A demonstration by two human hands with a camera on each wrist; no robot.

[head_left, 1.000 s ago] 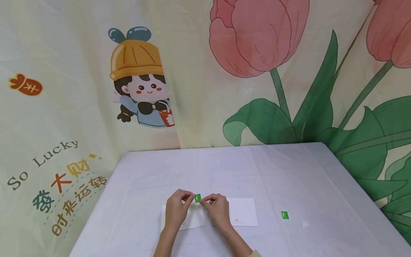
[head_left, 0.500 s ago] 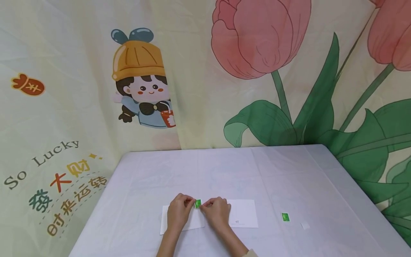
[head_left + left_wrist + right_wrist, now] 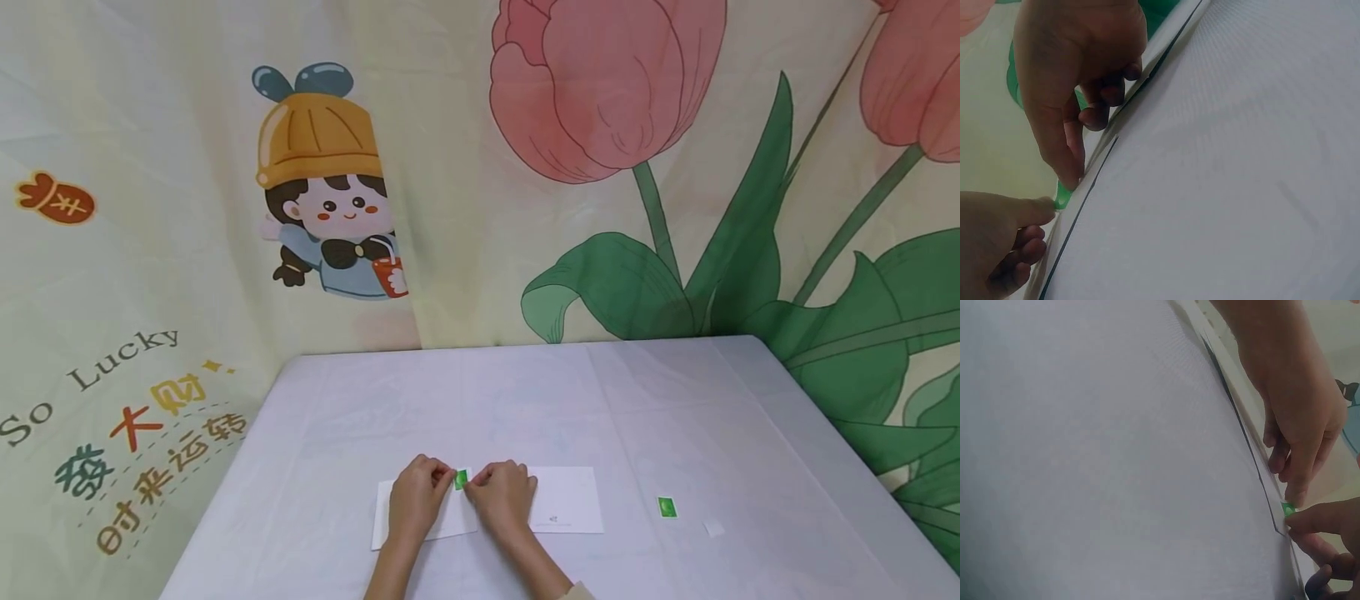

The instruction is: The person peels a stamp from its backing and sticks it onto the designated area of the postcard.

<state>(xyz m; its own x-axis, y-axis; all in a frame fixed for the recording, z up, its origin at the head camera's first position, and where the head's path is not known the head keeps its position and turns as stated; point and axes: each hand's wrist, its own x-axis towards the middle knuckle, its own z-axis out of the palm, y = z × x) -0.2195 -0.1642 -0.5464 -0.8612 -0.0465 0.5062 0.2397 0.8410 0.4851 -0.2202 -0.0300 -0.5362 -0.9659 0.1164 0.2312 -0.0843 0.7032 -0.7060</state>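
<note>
While my left hand reaches over it, a white paper shows only in part, jutting out on either side. The thumb and fingertip of that hand pinch the left edge of a small green stamp, which sits between my hands, on or above that paper's far right corner; I cannot tell whether it touches. My right hand pinches the stamp's right side, near its lower corner. Partly under that hand and reaching out to its right lies another white paper, with small faint print along its near edge. Farther right, well apart from my grip, are a loose green stamp and, past it, a small white scrap, on the white-covered table.

If my fingers pull against each other, I judge the held stamp could crease or tear; if its back is sticky, it might cling to a fingertip or settle crooked. Counted: 2 hands, 2 green stamps, 2 white papers, 1 scrap, 1 table.
</note>
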